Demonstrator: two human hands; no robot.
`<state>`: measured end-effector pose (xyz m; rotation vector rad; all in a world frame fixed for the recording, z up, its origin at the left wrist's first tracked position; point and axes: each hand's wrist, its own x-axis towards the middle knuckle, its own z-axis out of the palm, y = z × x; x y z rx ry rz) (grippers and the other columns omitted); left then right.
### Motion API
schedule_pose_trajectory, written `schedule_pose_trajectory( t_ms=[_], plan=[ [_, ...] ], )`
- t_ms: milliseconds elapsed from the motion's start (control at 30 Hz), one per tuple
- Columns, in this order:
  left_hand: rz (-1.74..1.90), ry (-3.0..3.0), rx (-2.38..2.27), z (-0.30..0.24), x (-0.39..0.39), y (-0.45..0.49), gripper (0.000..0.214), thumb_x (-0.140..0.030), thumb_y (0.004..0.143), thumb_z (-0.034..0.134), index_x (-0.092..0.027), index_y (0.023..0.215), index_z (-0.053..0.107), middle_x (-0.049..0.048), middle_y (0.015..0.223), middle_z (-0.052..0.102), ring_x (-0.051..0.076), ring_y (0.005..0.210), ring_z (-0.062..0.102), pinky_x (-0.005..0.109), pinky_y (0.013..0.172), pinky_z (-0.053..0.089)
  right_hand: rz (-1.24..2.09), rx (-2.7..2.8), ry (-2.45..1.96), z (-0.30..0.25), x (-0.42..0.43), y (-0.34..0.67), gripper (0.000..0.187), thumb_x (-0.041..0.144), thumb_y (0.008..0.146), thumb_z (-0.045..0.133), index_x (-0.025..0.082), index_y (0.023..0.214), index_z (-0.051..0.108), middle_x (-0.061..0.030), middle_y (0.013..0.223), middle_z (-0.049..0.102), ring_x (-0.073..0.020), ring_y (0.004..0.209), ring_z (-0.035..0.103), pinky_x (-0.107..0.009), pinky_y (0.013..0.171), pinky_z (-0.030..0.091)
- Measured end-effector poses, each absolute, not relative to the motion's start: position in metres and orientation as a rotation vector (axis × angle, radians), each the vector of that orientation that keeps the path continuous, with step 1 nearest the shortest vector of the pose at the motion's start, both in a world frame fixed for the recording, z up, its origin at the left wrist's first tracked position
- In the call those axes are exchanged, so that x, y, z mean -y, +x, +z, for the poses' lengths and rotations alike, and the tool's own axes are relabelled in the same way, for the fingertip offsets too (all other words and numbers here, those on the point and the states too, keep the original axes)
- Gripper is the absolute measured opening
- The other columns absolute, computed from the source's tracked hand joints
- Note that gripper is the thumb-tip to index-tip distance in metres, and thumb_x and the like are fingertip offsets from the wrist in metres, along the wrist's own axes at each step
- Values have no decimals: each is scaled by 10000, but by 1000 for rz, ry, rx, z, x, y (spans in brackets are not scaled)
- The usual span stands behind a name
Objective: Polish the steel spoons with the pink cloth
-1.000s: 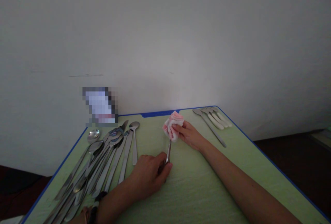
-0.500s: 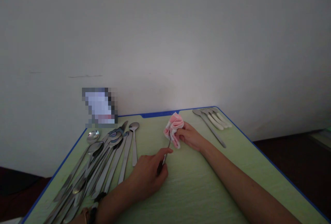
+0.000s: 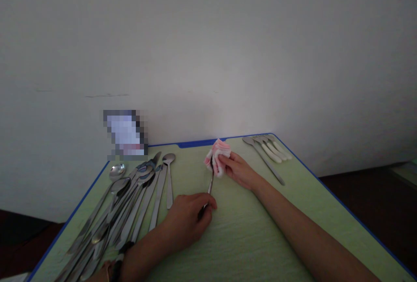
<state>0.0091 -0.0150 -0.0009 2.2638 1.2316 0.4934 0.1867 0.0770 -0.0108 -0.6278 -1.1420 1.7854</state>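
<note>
- Pink-and-white cloth (image 3: 219,154), bunched up — pinched between thumb and fingers of the right hand (image 3: 237,169), over the green table (image 3: 241,234).
- Just nearer than the cloth: left hand (image 3: 192,214), fingers curled round the handle of a metal utensil (image 3: 211,182), far end against the cloth.
- Left of the cloth: heap of spoons and knives (image 3: 147,204).
- Right of the cloth: spoon (image 3: 267,163) — white-handled forks (image 3: 271,154) just beside.

Left hand (image 3: 186,217) hides part of utensil (image 3: 210,184) handle; device (image 3: 125,131) pixelated.
</note>
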Motion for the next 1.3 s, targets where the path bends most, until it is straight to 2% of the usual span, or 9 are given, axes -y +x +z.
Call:
schedule_pose_trajectory(
  t_ms=[267, 633, 767, 967, 1133, 1300],
  plan=[
    [424, 2248, -1227, 2, 17, 9, 300, -218, 834, 443, -222, 1112, 557, -54, 570, 566, 131, 493, 520, 216, 534, 331, 1778, 968, -689, -14, -79, 187, 270, 317, 681, 732, 182, 892, 632, -10, 780, 670, -109, 650, 565, -242, 678, 454],
    [410, 2225, -1197, 5, 18, 10, 337, -204, 793, 472, -213, 1122, 547, -57, 580, 547, 127, 512, 511, 222, 556, 350, 1783, 961, -693, -13, -79, 187, 249, 297, 684, 730, 177, 881, 638, -15, 783, 670, -115, 663, 570, -245, 665, 454],
    [504, 2276, -1079, 6, 20, 7, 362, -182, 760, 520, -192, 1121, 541, -3, 727, 593, 165, 696, 546, 271, 718, 412, 1786, 947, -705, -14, -79, 188, 243, 303, 693, 721, 177, 881, 632, -10, 773, 661, -108, 643, 558, -251, 681, 455],
    [569, 2310, -890, 12, 19, 4, 321, -198, 792, 551, -186, 1113, 533, 79, 1049, 592, 221, 1011, 503, 373, 946, 365, 1784, 946, -676, -14, -80, 187, 276, 305, 661, 745, 175, 881, 640, -12, 777, 673, -107, 659, 571, -229, 643, 452],
    [546, 2353, -819, 6, 17, 3, 417, -234, 823, 551, -214, 1234, 478, 93, 1253, 556, 237, 1203, 437, 418, 1049, 300, 1782, 953, -685, -14, -80, 187, 289, 306, 675, 730, 177, 915, 633, -25, 810, 687, -122, 682, 598, -249, 675, 463],
    [509, 2407, -809, 1, 15, 4, 429, -283, 804, 597, -219, 1218, 505, 80, 1352, 508, 232, 1259, 409, 422, 1087, 267, 1781, 936, -684, -15, -80, 187, 293, 289, 672, 734, 178, 922, 630, -27, 838, 693, -138, 726, 620, -260, 689, 472]
  ],
)
